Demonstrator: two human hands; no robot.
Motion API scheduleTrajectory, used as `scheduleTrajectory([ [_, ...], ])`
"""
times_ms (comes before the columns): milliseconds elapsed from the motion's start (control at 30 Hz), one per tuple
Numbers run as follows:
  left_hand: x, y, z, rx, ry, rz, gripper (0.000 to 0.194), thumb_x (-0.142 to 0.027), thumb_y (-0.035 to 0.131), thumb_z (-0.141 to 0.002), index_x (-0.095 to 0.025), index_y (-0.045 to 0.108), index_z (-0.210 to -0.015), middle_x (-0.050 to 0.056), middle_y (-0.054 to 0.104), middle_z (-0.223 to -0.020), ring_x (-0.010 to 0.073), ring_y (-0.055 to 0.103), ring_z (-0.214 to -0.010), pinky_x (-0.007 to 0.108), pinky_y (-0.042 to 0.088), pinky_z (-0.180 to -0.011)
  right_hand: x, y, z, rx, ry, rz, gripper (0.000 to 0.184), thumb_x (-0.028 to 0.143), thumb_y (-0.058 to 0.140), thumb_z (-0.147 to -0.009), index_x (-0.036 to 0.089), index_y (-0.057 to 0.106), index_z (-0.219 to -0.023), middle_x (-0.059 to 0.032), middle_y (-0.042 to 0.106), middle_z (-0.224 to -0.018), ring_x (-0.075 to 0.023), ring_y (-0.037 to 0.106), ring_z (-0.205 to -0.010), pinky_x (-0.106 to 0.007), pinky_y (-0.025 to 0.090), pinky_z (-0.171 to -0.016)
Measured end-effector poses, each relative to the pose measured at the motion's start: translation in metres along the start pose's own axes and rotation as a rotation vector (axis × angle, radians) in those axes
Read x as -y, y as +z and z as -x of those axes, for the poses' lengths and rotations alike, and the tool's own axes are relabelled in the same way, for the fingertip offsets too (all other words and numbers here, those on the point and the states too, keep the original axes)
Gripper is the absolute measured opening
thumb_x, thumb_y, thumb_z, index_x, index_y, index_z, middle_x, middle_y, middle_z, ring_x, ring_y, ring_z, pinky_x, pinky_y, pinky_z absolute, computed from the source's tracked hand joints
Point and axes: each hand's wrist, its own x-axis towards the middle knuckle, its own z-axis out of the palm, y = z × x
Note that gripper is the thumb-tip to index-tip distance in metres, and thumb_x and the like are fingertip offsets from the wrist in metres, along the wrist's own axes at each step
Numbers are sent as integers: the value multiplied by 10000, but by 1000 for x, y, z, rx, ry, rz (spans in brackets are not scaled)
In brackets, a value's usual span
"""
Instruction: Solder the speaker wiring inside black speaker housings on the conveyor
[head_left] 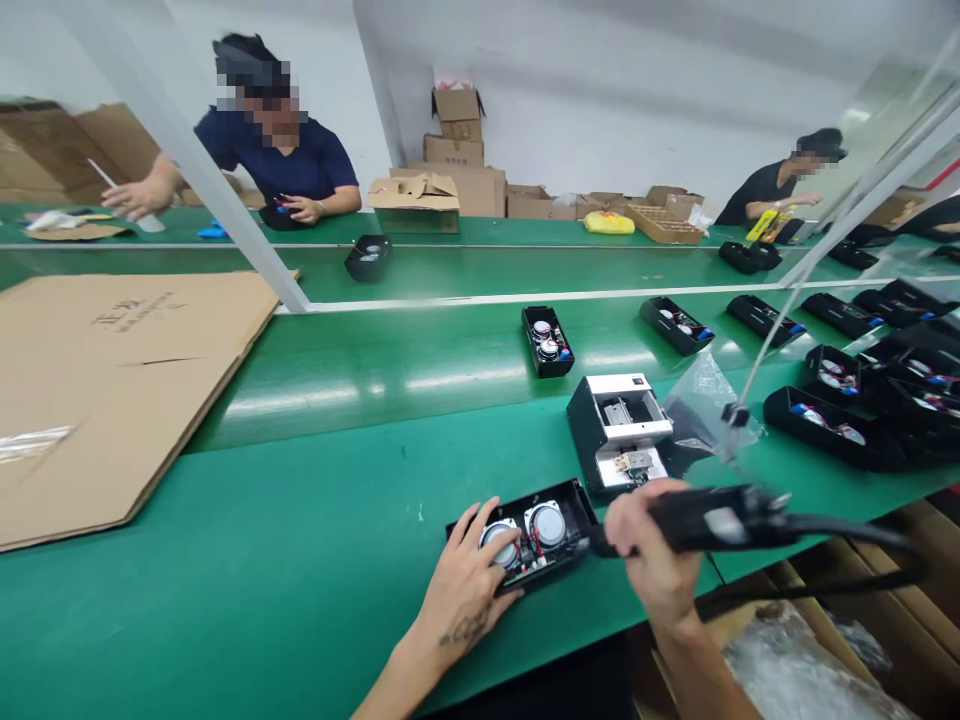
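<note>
Case [574, 512] on the green bench [285, 570] before you, speakers [548, 525] facing up. Your left hand [466, 578] spreads over its left end; whether it grips, cannot tell. Your right hand [651, 555] is closed round the driver [701, 520], tip near the case's right end.

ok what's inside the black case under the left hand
Two round speakers and red wires show; the left hand partly covers one speaker, and what lies beneath them is hidden.

left grip [466, 582] holds speaker case [546, 526], right grip [654, 540] corded tool [709, 520] (black).
</note>
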Motion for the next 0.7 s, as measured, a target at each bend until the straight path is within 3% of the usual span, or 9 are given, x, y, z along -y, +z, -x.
scheduleTrajectory([
  [100,0,0,0,13,7,-12,350,-540,910,-822,-248,768,-691,-11,758,-1330,378,396,-1556,547,215,-1344,11,-17,-48,-381,-179,29,337,280,842,-890,263,554,-1064,117,522,-573,-142,478,-467,-324,472,-578],
  [200,0,0,0,8,11,-20,351,-548,898,-831,-251,770,-694,-10,756,-1334,378,401,-1554,552,213,-1344,3,-33,-84,-465,-245,220,356,346,870,-857,217,587,-1030,91,596,-582,-148,526,-482,-347,505,-642],
  [333,2,0,1,12,14,-31,358,-562,901,-821,-255,771,-690,-19,754,-1338,375,392,-1558,543,188,-1355,-15,-43,-98,-360,-190,323,364,422,868,-845,208,586,-931,73,604,-574,-139,526,-466,-342,510,-625],
  [533,3,-2,0,39,10,-23,340,-559,904,-816,-258,787,-707,2,752,-1332,381,381,-1567,566,194,-1355,-27,-49,-73,-53,91,334,423,418,958,-748,182,645,-906,54,588,-585,-136,518,-451,-279,428,-468],
  [700,-1,-6,-1,69,-9,-19,329,-553,898,-833,-252,801,-744,-9,746,-1354,390,412,-1551,557,259,-1332,-10,-52,-37,118,128,72,353,379,868,-906,217,636,-1117,57,587,-649,-134,524,-465,-273,440,-469],
])
